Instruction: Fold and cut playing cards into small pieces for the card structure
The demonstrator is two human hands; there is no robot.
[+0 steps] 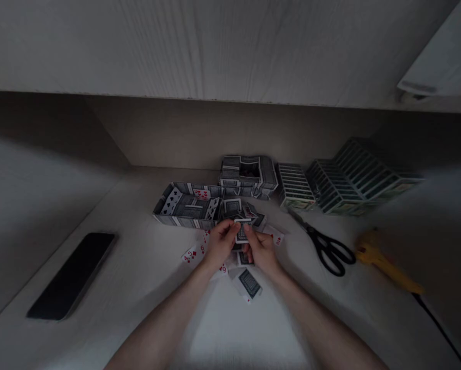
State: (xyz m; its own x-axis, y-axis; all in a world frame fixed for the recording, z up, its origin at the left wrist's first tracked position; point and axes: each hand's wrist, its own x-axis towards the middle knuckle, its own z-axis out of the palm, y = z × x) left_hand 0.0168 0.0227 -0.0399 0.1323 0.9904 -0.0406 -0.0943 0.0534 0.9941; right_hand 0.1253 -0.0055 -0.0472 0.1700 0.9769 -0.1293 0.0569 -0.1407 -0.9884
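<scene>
Between my two hands is a playing card (243, 232), its dark patterned back facing up. My left hand (220, 242) pinches its left edge with thumb and fingers. On the opposite edge, my right hand (261, 249) grips the same card; whether it is one card or a few stacked cannot be made out. Loose cards lie under and around both hands, among them a face-down card (249, 283) nearer me and a red-suited card (190, 254) at the left. Just beyond my left hand stands an open box built from playing cards (187, 222).
Behind sits another card-built box (269, 177) with an opening on top. Stacks of card packs (296, 185) stand at the back right. Black-handled scissors (332, 252) and a yellow glue gun (392, 270) with a cord lie right. A phone (72, 275) lies left. A shelf (215, 51) overhangs.
</scene>
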